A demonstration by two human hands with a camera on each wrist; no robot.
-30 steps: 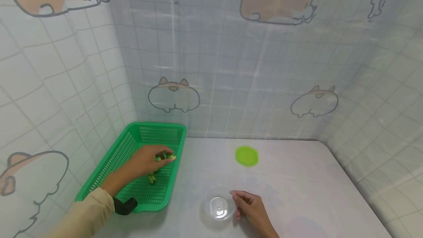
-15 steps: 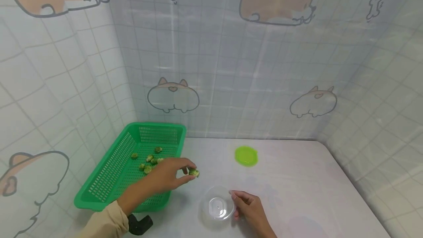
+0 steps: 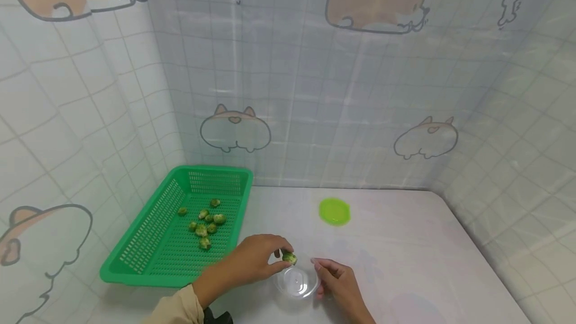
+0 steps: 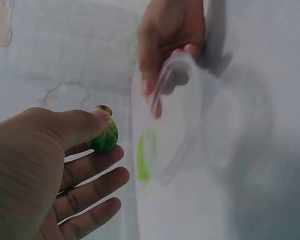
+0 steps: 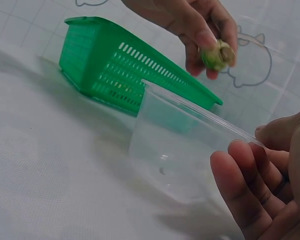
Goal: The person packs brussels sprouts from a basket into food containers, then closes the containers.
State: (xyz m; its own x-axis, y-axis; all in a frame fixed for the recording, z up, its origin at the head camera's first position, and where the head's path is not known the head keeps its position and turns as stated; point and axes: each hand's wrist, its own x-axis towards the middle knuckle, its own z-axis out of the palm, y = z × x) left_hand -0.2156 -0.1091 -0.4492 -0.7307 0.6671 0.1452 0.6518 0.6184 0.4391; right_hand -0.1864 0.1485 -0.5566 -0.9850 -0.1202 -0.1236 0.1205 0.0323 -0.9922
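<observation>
My left hand (image 3: pixel 256 259) pinches a Brussels sprout (image 3: pixel 289 258) between thumb and fingers, close over the far side of a clear plastic tub (image 3: pixel 297 284). In the left wrist view the sprout (image 4: pixel 105 136) shows green with its pale cut stem toward the thumb. With thumb and fingertips, my right hand (image 3: pixel 340 284) holds the tub's rim on its right side. From the right wrist, the tub (image 5: pixel 165 150) stands upright on the table, and nothing shows inside it. Several more sprouts (image 3: pixel 201 230) lie in a green basket (image 3: pixel 148 244) on the left.
A lime-green lid (image 3: pixel 335 212) lies flat on the white table (image 3: pixel 396 244), beyond the tub. Patterned curtain walls (image 3: pixel 315 114) enclose the table at the back and both sides. The basket's long perforated wall (image 5: pixel 140 65) rises beside the tub.
My left hand has moved right and nearer, out of the basket and across to the tub, carrying one sprout. The right hand keeps its hold on the rim.
</observation>
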